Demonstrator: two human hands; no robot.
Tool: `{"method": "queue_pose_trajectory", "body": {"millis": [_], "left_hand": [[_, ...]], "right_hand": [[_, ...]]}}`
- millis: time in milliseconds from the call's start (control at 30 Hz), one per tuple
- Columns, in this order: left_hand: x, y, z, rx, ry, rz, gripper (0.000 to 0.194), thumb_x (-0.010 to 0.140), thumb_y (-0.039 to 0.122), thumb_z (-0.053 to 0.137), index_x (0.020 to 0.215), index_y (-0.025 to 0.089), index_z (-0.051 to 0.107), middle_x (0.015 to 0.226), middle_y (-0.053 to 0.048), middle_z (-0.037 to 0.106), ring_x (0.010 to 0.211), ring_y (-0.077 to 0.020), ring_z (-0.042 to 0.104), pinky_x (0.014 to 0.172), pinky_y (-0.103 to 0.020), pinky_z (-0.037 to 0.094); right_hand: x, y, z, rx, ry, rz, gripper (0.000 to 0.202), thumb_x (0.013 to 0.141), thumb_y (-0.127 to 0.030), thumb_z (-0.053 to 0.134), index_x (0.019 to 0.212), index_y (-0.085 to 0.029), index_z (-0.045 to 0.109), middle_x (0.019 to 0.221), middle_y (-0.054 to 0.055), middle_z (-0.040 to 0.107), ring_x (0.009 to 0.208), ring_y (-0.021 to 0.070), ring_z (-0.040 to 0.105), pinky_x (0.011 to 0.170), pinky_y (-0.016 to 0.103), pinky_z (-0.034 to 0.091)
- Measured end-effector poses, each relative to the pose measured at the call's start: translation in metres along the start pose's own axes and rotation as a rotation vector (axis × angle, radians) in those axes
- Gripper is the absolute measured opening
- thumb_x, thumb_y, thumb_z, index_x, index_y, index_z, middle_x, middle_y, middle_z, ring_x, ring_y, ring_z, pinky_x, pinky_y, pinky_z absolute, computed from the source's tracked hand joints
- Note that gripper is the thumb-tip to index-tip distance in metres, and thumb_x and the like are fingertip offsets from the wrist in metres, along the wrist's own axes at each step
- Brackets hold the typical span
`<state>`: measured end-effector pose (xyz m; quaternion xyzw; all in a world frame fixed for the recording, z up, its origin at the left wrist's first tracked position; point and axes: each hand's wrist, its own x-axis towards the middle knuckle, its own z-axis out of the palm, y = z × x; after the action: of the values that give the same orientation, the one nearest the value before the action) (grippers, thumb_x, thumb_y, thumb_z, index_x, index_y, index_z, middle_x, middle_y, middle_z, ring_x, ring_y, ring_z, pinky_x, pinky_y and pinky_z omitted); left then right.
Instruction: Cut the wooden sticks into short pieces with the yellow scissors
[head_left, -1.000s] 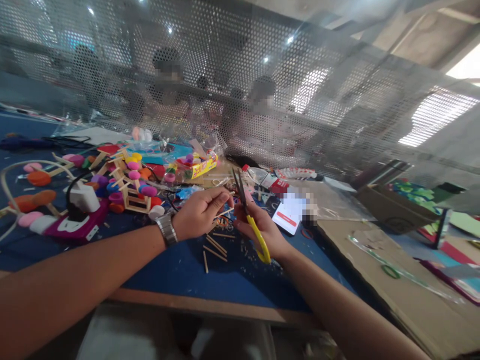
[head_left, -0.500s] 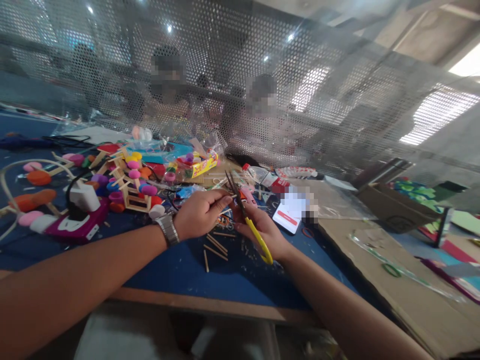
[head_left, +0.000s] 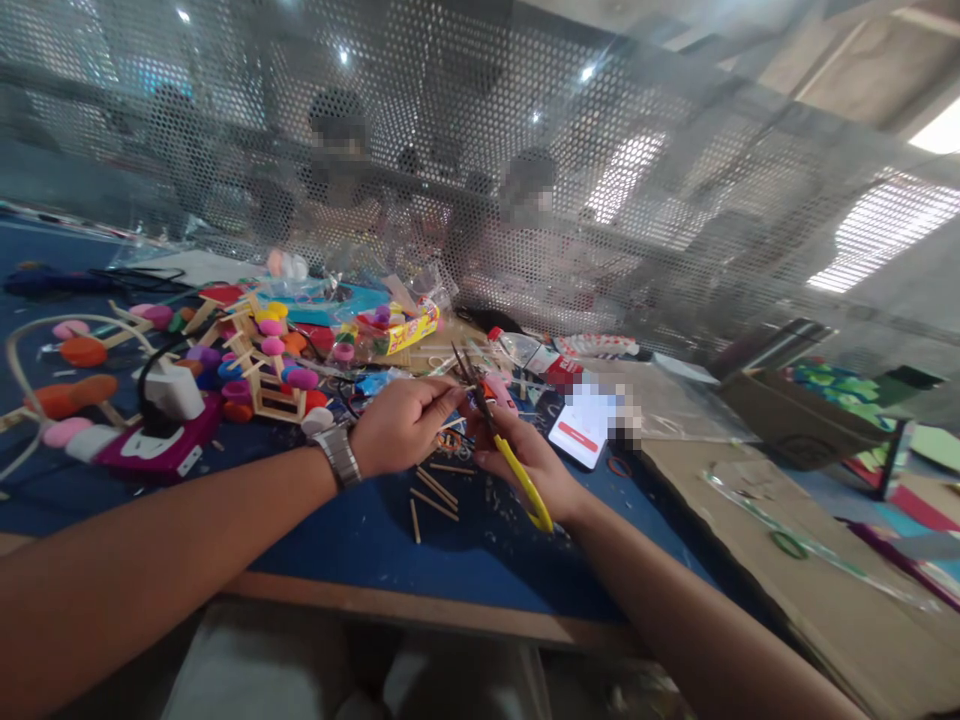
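In the head view, my right hand (head_left: pixel 529 465) is closed round a pair of yellow-handled scissors (head_left: pixel 517 477), their dark blades pointing up and away. My left hand (head_left: pixel 401 425), with a metal watch (head_left: pixel 341 455) on its wrist, pinches thumb and fingers together just left of the blades. What sits in that pinch is too small or hidden to make out. Several short wooden sticks (head_left: pixel 435 490) lie on the blue tabletop below my hands. Past my fingertips is a clutter of small items, partly covered by my hands.
Colourful caps and wooden-stick constructions (head_left: pixel 281 385) crowd the left, beside a purple power strip (head_left: pixel 161 440) with a white plug. A lit phone (head_left: pixel 581 430) lies right of my hands. Cardboard (head_left: pixel 750 540) and a box (head_left: pixel 802 415) are farther right. A perforated screen (head_left: pixel 450 130) stands behind, people beyond it.
The view has shifted very slightly, so everything sits a little farther right. Both hands and the scissors keep nearly the same pose.
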<state>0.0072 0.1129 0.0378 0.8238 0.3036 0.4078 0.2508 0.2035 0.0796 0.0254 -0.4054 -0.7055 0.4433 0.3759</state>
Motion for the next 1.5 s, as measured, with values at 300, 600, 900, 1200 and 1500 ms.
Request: {"method": "queue_pose_trajectory", "body": {"millis": [300,600,900,1200,1500], "left_hand": [[0.000,0.000,0.002,-0.014,-0.004,-0.019,0.035,0.101,0.030,0.042,0.083,0.015,0.068,0.086,-0.007,0.075,0.080,-0.0179,0.068,0.075,-0.028,0.048],[0.000,0.000,0.001,-0.004,-0.010,0.010,0.031,0.100,0.027,0.043,0.082,0.015,0.066,0.083,-0.006,0.072,0.077,-0.0164,0.064,0.071,-0.027,0.044],[0.002,0.001,0.002,-0.198,-0.044,-0.071,0.031,0.099,0.029,0.044,0.079,0.015,0.063,0.066,-0.001,0.061,0.063,-0.0127,0.055,0.063,-0.024,0.041],[0.000,-0.002,0.004,-0.496,-0.133,-0.213,0.030,0.099,0.034,0.041,0.081,0.016,0.057,0.051,0.008,0.036,0.043,-0.0087,0.032,0.043,-0.020,0.027],[0.002,-0.008,0.002,-0.452,-0.121,-0.259,0.029,0.097,0.035,0.041,0.086,0.015,0.059,0.058,0.005,0.042,0.051,-0.0101,0.039,0.050,-0.022,0.035]], "right_hand": [[0.000,0.003,0.000,0.006,-0.008,0.009,0.023,0.070,-0.023,0.065,0.090,-0.021,0.056,0.078,-0.002,0.052,0.069,0.0147,0.045,0.062,0.027,0.038],[0.000,0.001,0.001,-0.142,0.017,-0.050,0.011,0.073,-0.023,0.058,0.080,-0.022,0.049,0.069,-0.005,0.043,0.061,0.0127,0.038,0.056,0.025,0.034],[0.000,-0.002,0.003,-0.279,0.037,-0.064,0.009,0.074,-0.026,0.052,0.074,-0.023,0.044,0.064,-0.005,0.041,0.058,0.0125,0.036,0.052,0.025,0.031],[-0.003,0.009,0.002,-0.483,0.178,0.007,0.008,0.076,-0.025,0.052,0.084,-0.023,0.050,0.061,-0.004,0.046,0.055,0.0151,0.040,0.055,0.029,0.033],[0.003,0.005,-0.002,-0.249,0.154,0.012,0.010,0.072,-0.027,0.055,0.077,-0.023,0.047,0.065,-0.005,0.043,0.058,0.0135,0.039,0.054,0.027,0.033]]}}
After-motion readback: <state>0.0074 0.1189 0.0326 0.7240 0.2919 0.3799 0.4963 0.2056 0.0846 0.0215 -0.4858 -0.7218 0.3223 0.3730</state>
